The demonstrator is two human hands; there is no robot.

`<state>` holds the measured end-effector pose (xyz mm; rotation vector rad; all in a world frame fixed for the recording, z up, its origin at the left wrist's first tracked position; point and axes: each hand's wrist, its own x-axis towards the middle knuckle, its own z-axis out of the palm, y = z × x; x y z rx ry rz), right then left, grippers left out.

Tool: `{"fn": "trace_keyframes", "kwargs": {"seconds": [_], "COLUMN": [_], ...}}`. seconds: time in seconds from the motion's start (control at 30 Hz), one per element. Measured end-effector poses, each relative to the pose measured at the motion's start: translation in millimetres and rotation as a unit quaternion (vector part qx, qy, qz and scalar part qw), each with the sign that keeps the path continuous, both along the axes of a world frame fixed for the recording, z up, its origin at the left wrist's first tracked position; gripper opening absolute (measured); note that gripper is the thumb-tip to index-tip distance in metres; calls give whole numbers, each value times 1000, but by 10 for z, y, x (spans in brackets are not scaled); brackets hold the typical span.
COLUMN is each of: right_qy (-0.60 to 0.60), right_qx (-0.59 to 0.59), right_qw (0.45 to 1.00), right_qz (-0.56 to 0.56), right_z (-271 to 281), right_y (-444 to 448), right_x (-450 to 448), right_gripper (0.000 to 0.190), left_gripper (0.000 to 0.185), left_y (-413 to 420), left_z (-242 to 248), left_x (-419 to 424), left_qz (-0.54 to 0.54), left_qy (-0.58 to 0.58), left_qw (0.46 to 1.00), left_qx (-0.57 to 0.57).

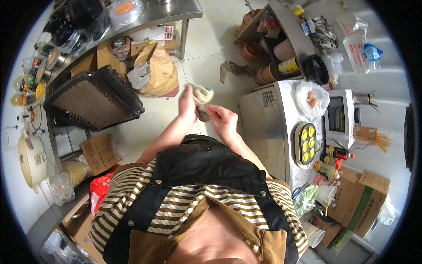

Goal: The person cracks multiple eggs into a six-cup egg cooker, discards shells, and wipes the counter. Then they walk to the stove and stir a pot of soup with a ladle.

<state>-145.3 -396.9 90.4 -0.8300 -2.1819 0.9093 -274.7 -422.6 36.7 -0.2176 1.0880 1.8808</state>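
My left hand (187, 105) holds a bunched, cream and grey cloth item (201, 94), perhaps a work glove; its darker part hangs down between my hands. My right hand (224, 121) is just to the right, with thumb and forefinger pinched together at the edge of the dark part. Whether these fingertips grip it is hard to tell. Both hands are in front of my black apron (211, 165), above the tiled floor.
A brown paper bag (160, 71) and a black mesh crate (99, 99) stand to the left. A grey rag (235, 69) lies on the floor ahead. At the right, a white-topped counter (285, 105) bears a six-cup egg pan (306, 144), a bag of eggs (311, 99) and a microwave (338, 115).
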Motion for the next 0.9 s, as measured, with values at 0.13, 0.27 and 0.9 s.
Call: {"fn": "trace_keyframes", "kwargs": {"seconds": [0.13,0.27,0.9], "right_qy": [-21,-61,195], "right_qx": [-38,116,-240], "right_qw": [999,990,920], "right_qz": [-32,51,-240], "right_z": [30,-63,-506], "right_y": [256,532,2638], "right_x": [397,557,2126], "right_gripper": [37,68,7], "left_gripper": [36,45,16], "left_y": [294,647,2554], "left_z": [-31,-40,21], "left_x": [-73,338,2121], "left_qz": [-54,-185,-311], "left_qy": [-63,-191,81], "left_qw": [996,960,947], "left_qx": [28,87,14]}}
